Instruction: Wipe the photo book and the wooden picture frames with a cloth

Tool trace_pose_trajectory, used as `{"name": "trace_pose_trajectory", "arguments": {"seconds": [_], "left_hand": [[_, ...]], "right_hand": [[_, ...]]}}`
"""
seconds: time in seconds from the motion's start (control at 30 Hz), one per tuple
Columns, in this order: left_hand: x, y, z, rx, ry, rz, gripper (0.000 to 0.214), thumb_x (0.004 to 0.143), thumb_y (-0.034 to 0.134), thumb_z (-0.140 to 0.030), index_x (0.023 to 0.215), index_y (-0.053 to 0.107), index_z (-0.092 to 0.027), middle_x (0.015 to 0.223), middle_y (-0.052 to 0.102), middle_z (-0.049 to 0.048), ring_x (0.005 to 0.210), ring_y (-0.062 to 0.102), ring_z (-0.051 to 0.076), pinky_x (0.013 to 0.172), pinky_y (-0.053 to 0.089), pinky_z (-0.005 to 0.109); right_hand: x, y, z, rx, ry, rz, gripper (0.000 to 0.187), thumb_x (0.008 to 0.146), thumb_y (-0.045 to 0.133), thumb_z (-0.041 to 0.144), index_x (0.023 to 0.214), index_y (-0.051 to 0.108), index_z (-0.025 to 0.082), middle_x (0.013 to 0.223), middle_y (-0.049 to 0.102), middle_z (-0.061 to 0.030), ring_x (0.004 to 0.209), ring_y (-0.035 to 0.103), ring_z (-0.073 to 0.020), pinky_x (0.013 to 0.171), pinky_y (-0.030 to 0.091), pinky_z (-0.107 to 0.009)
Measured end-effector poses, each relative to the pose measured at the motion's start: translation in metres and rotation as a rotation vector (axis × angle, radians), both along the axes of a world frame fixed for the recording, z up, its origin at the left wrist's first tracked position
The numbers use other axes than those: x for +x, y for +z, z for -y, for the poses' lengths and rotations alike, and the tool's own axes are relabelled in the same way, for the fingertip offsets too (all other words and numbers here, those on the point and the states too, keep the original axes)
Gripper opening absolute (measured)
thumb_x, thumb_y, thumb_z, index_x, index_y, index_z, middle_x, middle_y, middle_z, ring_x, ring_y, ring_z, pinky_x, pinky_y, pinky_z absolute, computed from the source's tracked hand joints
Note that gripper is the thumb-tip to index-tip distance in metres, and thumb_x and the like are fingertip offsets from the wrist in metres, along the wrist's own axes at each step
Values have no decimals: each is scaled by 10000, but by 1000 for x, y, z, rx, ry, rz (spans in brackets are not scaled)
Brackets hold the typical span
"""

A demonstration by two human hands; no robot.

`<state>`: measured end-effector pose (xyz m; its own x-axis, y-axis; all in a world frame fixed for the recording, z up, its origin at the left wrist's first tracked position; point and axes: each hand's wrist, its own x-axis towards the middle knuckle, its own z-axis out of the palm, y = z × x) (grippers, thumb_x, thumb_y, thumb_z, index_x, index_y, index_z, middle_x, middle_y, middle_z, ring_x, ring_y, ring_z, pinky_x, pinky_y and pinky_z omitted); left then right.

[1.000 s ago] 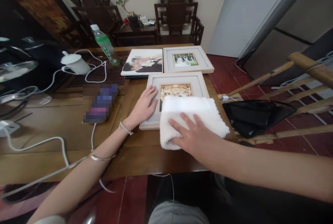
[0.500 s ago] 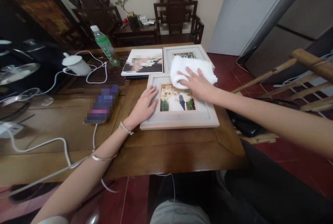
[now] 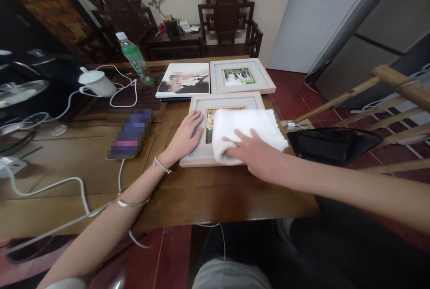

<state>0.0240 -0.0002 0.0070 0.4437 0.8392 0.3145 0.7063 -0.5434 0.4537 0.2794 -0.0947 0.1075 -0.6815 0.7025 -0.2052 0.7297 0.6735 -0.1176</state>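
A picture frame (image 3: 228,99) with a pale wooden border lies flat on the table. My left hand (image 3: 187,135) rests on its left edge, fingers stretched out and holding nothing. Across the frame's lower right part is a folded white towel (image 3: 250,123), covering much of the photo inside. My right hand (image 3: 257,152) presses on this towel with spread fingers, and its thumb is tucked by the fold at the near corner. Behind it lies a second picture frame (image 3: 215,77) with its photo in full view. Left of that one sits a white-edged photo album (image 3: 198,84), stacked on something dark.
On the wooden table (image 3: 201,199) stand a green-labelled bottle (image 3: 136,60) and a white lidded cup (image 3: 97,84). A phone (image 3: 131,134) with a blurred screen lies to the left, among white cables. Beyond the right edge are a black bag (image 3: 322,145) and a wooden chair (image 3: 396,78).
My right hand has drawn the towel from the far side of the near frame toward me. The rear frame's photo is now uncovered. My left hand stays put.
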Motion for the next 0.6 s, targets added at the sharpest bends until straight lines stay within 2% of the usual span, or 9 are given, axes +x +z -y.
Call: {"name": "trace_pose_trajectory", "arguments": {"seconds": [0.1, 0.2, 0.3, 0.4, 0.5, 0.6], "left_hand": [[-1, 0, 0, 2, -8, 8, 561, 1032, 434, -415, 1499, 578, -139, 1623, 512, 155, 1578, 362, 344, 1310, 281, 607], [-1, 0, -1, -1, -12, 19, 559, 1038, 426, -437, 1502, 582, -166, 1620, 520, 134, 1579, 360, 340, 1313, 278, 607], [-1, -2, -1, -1, -8, 36, 569, 1056, 395, -498, 1490, 596, -190, 1607, 539, 119, 1576, 367, 333, 1317, 271, 600], [2, -2, 1, -10, 14, 71, 654, 1084, 304, -565, 1492, 592, -143, 1601, 542, 148, 1575, 375, 320, 1324, 259, 571], [5, 2, 5, -47, 29, 128, 740, 1102, 215, -608, 1559, 513, -108, 1647, 479, 168, 1587, 358, 303, 1332, 234, 534], [7, 7, 9, -71, -9, 162, 795, 1092, 177, -671, 1630, 411, -134, 1709, 381, 151, 1607, 315, 287, 1337, 223, 488]], "right_hand": [[-5, 9, 17, -51, 65, -3, 776, 733, 446, -154, 1389, 666, 199, 1680, 427, -113, 1526, 409, -414, 1108, 460, -692], [-7, 4, 14, -46, 102, 25, 805, 748, 445, -148, 1445, 630, 209, 1711, 374, -102, 1550, 364, -426, 1123, 436, -720], [-6, -11, -2, 26, 112, 17, 814, 771, 457, -148, 1475, 613, 231, 1717, 362, -102, 1586, 285, -424, 1167, 367, -749], [-9, -22, -23, 97, 89, 16, 792, 801, 444, -146, 1472, 619, 238, 1726, 344, -95, 1606, 233, -409, 1203, 309, -751], [-18, -24, -46, 129, 55, 55, 765, 825, 442, -131, 1474, 616, 235, 1734, 325, -97, 1613, 211, -403, 1219, 296, -737], [-31, -24, -70, 184, 50, 57, 690, 870, 459, -88, 1463, 627, 221, 1733, 330, -108, 1617, 210, -390, 1237, 286, -710]]}}
